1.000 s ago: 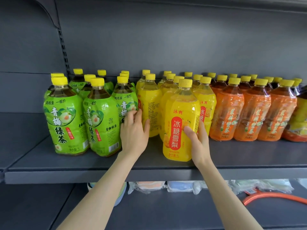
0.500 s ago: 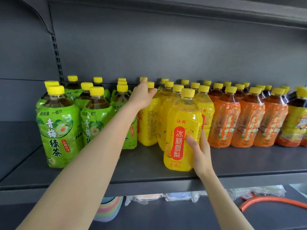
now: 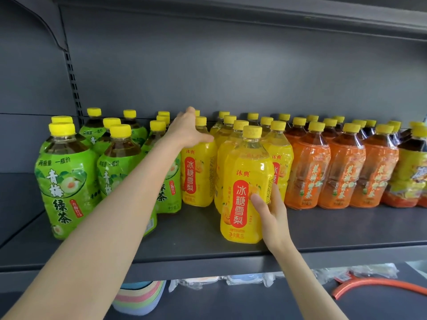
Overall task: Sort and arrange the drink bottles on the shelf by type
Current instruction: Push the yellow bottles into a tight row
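While its fellows stand in rows behind it, one yellow bottle [image 3: 245,188] sits alone at the near edge of the shelf [image 3: 208,252], upright, label facing out. The right hand [image 3: 272,218] grasps it low on its right side, thumb pressed on the label and fingers curled round the far side. With the base seemingly on the board, this looks like a hold for steadying or sliding rather than lifting.

Just behind it the yellow rows [image 3: 228,158] fill the middle of the shelf, with green bottles [image 3: 64,181] to the left and orange bottles [image 3: 305,172] to the right, so the types seem largely grouped already.

The left hand [image 3: 187,130] reaches far in where green meets yellow, fingers stretched out and loose, clasping nothing that shows. Whether its fingertips touch a far cap is hidden. It is probably straightening the far rows or feeling for a gap, so that the lone bottle can join its line.

At the far right a darker bottle [image 3: 409,176] with a different label stands beside the orange ones and may need its own place. On the level below lie an orange hose [image 3: 381,284] and stacked pastel bowls [image 3: 141,299].
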Demonstrator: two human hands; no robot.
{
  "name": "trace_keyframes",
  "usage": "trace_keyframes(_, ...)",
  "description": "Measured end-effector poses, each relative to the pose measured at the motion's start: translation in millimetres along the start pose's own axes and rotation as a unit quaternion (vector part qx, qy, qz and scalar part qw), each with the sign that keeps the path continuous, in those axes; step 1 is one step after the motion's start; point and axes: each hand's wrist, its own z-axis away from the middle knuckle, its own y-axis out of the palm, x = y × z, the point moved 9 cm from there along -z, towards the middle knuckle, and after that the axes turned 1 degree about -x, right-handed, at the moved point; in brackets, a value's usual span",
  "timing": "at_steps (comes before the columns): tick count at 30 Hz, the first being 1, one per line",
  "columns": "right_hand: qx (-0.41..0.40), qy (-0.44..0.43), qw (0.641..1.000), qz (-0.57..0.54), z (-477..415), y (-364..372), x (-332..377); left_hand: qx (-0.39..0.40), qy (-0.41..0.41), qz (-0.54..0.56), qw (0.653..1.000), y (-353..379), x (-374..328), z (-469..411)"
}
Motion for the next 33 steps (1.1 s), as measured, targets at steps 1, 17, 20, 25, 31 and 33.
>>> trace_keyframes(1,0.000,-0.001,1.000,0.003,0,0,0,0.041,0.005,-0.008,0.999,3,0,-1)
trace_keyframes(17,-0.017,-0.017,0.999,0.035,-6,-6,8,0.060,0.057,-0.171,0.982,8,-3,-2)
trace_keyframes(20,-0.014,-0.017,0.999,0.032,-6,-5,8,0.043,0.063,-0.203,0.976,10,-8,-4)
trace_keyframes(25,-0.016,-0.013,0.999,0.035,-6,-5,6,0.029,0.065,-0.215,0.974,14,-9,-9)
trace_keyframes(31,-0.016,-0.012,0.999,0.043,-6,-5,5,0.020,0.079,-0.215,0.973,14,-10,-11)
trace_keyframes(33,-0.020,-0.014,0.999,0.043,-6,-5,6,0.016,0.083,-0.222,0.971,14,-6,-10)
